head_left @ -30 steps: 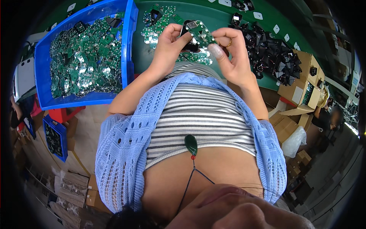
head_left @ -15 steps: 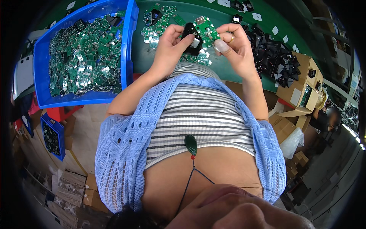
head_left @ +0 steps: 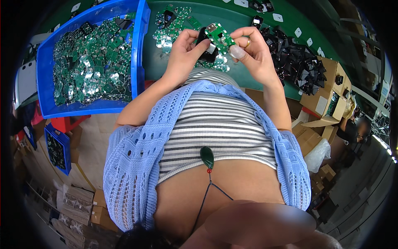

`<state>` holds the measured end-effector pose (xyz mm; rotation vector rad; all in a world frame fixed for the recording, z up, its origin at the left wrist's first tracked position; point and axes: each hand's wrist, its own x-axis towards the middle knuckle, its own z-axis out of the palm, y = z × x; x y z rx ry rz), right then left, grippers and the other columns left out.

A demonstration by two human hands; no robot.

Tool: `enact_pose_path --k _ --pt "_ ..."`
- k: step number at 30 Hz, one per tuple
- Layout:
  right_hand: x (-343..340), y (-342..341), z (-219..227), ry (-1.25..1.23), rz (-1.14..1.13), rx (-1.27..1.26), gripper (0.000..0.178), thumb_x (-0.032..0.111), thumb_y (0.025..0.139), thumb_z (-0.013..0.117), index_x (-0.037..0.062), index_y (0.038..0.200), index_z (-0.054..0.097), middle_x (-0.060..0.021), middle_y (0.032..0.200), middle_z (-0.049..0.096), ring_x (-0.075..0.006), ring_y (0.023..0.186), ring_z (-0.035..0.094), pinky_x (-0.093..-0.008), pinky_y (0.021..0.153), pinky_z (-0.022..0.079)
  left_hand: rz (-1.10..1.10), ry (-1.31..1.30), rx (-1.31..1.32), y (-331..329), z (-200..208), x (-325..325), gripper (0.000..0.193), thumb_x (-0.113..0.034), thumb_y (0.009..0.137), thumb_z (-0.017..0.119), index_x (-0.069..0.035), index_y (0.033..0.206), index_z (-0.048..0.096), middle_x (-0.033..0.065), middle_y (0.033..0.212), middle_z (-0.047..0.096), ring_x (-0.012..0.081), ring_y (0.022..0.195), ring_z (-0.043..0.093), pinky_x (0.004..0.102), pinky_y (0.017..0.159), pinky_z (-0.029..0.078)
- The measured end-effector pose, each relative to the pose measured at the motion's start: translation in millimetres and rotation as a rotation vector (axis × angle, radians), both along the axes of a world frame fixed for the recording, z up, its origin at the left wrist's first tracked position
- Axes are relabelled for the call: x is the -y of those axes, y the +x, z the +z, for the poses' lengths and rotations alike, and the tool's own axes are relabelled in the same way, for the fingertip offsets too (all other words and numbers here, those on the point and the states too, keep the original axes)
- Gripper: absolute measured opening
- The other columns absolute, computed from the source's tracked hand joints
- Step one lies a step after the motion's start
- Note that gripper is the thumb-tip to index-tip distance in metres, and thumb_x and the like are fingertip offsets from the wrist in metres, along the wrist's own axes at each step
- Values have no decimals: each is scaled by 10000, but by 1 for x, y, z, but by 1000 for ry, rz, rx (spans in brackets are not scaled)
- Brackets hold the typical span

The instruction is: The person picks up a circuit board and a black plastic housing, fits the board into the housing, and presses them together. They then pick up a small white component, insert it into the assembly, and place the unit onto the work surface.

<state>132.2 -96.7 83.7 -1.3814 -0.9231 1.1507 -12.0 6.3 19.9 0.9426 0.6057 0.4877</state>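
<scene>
My left hand grips a black plastic housing, thumb over its face. From the other side, my right hand pinches a green circuit board by its edge between thumb and fingers. A silver metal port sits at the board's upper end. The board overlaps the housing's upper part, tilted against it; whether the two touch I cannot tell. Loose circuit boards are spread on the green tabletop beyond my left hand, and some lie just under the housing.
A blue bin full of green boards stands at the left. Black plastic housings are heaped on the right, beside an open cardboard box. A smaller blue bin sits lower left. A person is far off at the right.
The circuit board in my right hand has moved slightly left and down, closer over the housing. My left hand keeps its hold on the housing.
</scene>
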Motion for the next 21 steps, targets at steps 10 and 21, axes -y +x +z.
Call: enact_pose_path --k 10,21 --pt "1 12 -3 48 -27 -134 253 76 849 543 19 1057 410 -37 760 566 -71 643 484 -209 579 392 -17 -28 -12 -3 -2 -1 158 -76 826 592 -19 926 483 26 835 564 49 723 502 193 617 410" --pt "1 13 -7 7 54 -77 241 90 856 539 28 1058 423 -37 770 544 -73 659 487 -212 580 395 -41 -36 -11 -3 -5 0 169 -74 821 599 -23 930 480 34 855 571 57 742 515 194 638 415"
